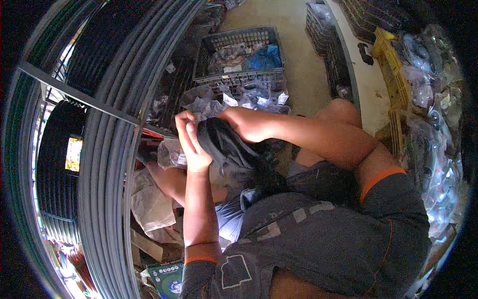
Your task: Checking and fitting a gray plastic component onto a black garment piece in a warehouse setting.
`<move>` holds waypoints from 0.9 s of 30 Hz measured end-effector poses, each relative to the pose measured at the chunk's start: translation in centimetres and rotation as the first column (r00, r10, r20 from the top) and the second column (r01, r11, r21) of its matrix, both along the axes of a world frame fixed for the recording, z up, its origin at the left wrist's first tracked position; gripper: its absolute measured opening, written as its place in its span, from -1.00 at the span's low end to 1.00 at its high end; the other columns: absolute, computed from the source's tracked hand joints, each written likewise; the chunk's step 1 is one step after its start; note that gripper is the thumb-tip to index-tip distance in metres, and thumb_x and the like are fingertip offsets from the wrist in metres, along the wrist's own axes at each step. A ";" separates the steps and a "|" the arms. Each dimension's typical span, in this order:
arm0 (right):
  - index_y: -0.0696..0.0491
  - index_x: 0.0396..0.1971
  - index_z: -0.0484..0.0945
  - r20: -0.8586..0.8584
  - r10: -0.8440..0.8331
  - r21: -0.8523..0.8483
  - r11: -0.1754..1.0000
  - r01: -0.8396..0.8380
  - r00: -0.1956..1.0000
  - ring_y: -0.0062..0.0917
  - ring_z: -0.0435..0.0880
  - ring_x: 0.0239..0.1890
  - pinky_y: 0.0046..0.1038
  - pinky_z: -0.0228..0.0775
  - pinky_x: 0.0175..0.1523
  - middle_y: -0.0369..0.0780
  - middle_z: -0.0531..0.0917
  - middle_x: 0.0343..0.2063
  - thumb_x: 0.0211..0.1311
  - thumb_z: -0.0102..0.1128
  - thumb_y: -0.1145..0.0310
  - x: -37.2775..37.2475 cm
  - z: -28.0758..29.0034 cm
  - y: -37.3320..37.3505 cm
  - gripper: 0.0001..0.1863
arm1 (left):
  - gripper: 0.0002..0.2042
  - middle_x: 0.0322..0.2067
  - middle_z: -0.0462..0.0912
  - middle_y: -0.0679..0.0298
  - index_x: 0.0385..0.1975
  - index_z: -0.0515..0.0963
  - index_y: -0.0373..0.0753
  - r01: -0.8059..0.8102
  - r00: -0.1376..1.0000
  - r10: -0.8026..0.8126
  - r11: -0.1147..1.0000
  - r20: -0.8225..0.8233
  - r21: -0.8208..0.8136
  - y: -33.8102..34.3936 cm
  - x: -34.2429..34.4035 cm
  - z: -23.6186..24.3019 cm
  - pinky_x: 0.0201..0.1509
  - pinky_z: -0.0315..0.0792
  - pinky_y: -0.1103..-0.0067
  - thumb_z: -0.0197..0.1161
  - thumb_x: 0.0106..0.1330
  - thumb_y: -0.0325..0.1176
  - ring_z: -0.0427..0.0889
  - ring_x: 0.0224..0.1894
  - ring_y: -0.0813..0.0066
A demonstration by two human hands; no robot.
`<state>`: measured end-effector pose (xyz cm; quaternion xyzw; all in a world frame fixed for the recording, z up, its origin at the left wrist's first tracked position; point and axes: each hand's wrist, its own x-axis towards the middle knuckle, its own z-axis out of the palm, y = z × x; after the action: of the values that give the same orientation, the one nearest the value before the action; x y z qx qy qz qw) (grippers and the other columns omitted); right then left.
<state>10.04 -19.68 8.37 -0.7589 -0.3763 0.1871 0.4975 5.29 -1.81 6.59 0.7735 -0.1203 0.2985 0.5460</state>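
Observation:
A black, soft-looking bundle is held up in front of my lap; it may be cloth or a bag, but its exact kind I cannot make out. My left hand grips its left edge, with bent fingers at the top and the palm against its side. From the right, my right hand closes on the bundle's upper part, its fingertips hidden. Beyond my hands lie several clear plastic packets with pale labels. Another clear packet is beside my left wrist.
A black plastic crate holds more packets and something blue. Grey coiled hoses hang on a metal rack at my left. Yellow crates and bagged goods line the right. Brown paper and a green box lie low left.

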 end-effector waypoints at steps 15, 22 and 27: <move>0.30 -0.35 0.52 0.259 0.087 -0.213 0.977 -0.031 0.962 -0.04 0.66 -0.28 -0.18 0.45 -0.21 0.14 0.63 -0.41 0.04 0.13 0.46 0.1 1.3 -1.3 -0.78 | -0.57 -0.47 0.40 0.27 -0.35 0.40 -0.33 -0.109 0.959 0.089 0.992 -0.268 -0.063 -2.3 -3.0 -0.1 -0.18 0.31 0.55 -0.28 0.57 -0.12 0.34 -0.35 0.50; 0.27 -0.37 0.44 0.467 0.102 -0.488 0.858 0.159 0.878 0.02 0.64 -0.30 -0.11 0.49 -0.21 0.07 0.62 -0.42 -0.04 0.14 0.50 -1.8 0.5 0.0 -0.79 | -0.64 -0.46 0.47 -0.01 -0.26 0.39 -0.37 -0.024 0.911 0.094 0.984 -0.403 0.174 -2.4 -2.5 -1.9 -0.22 0.37 0.39 -0.22 0.56 -0.18 0.43 -0.41 0.20; 0.28 -0.47 0.58 0.131 0.014 -0.334 0.942 0.031 0.991 -0.13 0.68 -0.42 -0.18 0.48 -0.27 0.08 0.66 -0.51 -0.07 0.14 0.48 -1.3 0.8 -0.3 -0.82 | -0.73 -0.44 0.51 -0.08 -0.20 0.38 -0.32 -0.053 0.987 0.083 0.977 -0.138 0.205 -2.3 -3.6 -0.2 -0.30 0.40 0.33 -0.20 0.53 -0.25 0.51 -0.43 -0.04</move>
<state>8.72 -19.96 9.15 -0.8447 -0.3677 0.1958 0.3359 1.73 -4.07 6.35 0.8479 -0.0830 0.2463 0.4621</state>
